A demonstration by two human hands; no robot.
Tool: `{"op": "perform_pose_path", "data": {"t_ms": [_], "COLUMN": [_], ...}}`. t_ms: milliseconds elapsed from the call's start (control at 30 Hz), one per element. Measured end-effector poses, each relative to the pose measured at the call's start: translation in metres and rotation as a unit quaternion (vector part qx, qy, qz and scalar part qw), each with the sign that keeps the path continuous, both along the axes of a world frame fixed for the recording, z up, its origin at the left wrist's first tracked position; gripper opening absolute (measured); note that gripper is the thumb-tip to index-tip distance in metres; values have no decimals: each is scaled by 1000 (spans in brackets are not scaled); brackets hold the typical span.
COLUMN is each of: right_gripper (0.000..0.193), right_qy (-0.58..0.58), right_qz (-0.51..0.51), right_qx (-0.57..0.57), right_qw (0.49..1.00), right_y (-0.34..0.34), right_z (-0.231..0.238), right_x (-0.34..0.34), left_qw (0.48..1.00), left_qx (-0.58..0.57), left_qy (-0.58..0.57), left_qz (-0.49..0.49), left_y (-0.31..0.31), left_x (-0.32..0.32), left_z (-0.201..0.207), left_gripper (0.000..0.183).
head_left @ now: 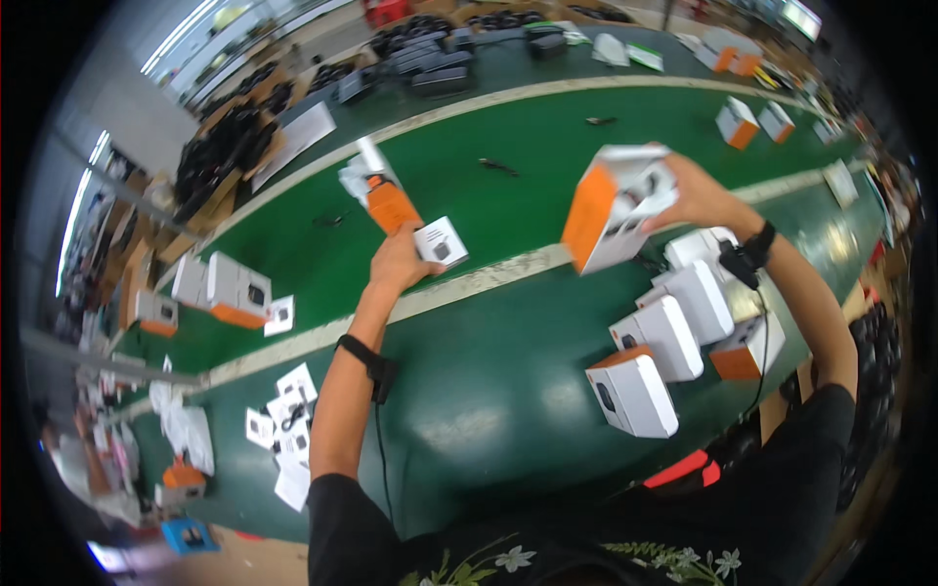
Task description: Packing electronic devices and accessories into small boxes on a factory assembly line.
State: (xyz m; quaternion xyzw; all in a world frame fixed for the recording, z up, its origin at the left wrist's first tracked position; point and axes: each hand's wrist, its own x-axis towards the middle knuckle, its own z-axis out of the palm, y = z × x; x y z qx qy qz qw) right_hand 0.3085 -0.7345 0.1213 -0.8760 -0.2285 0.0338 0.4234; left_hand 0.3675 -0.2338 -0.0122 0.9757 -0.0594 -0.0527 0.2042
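Observation:
My left hand is closed at the edge of a small white booklet with a dark picture on its front. Its fingers also meet the lower end of an orange and white carton, whose white flaps stand up at the far end. In my right hand is a larger open box, orange on one side and white on another, held tilted above the bench. White packing and dark shapes show inside its mouth, though blur hides what they are. Both wrists wear black bands with cables.
Several white and orange boxes crowd the bench at right. Loose booklets lie at left. Along the green belt are short dark cables and more boxes. Black cases are heaped beyond it.

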Motion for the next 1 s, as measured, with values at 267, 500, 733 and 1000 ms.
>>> {"op": "perform_pose_path", "data": {"t_ms": [267,500,733,1000], "right_gripper": [99,67,84,33], "right_qy": [136,-13,18,111], "right_qz": [194,-4,-18,139], "right_qx": [-180,-284,-298,-171], "right_qw": [955,959,954,969], "right_y": [4,-70,-103,-66], "right_z": [-32,-83,-126,-76], "right_x": [-2,104,157,125], "left_qw": [989,981,943,894], "left_qx": [88,-30,-127,-125], "left_qy": [-93,-146,43,-390], "left_qz": [-75,-125,-305,180], "left_y": [0,-24,-89,-76], "left_x": [-11,-36,-170,9], "left_z": [-6,30,92,29], "left_gripper": [85,40,83,158]}}
